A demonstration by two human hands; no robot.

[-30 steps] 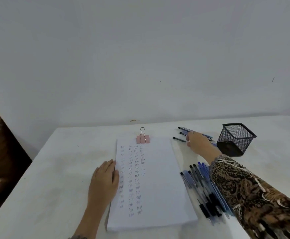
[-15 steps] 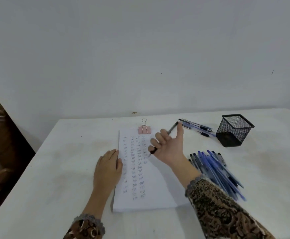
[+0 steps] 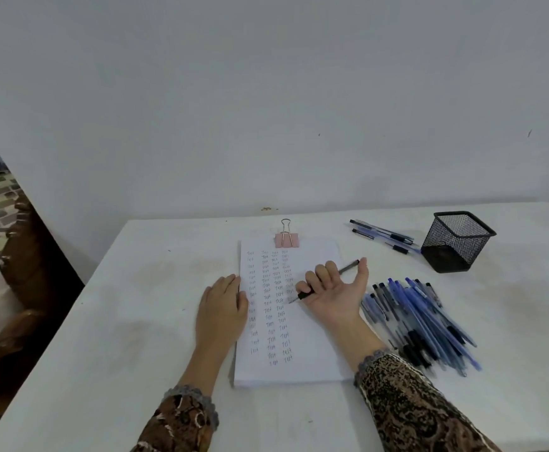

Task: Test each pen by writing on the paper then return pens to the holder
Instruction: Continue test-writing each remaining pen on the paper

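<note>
Right hand (image 3: 335, 291) grips one pen (image 3: 348, 267), its tip pointing near-left over the paper (image 3: 315, 353); left hand (image 3: 222, 308) lies flat beside it. I count one mesh holder (image 3: 457, 243).

A plain pale wall (image 3: 266, 93) is rising behind the white table (image 3: 119, 321); dark brown furniture (image 3: 22, 288) is showing at left.

Brown paisley sleeves (image 3: 410, 409), grey lace cuffs (image 3: 372, 362)
</note>
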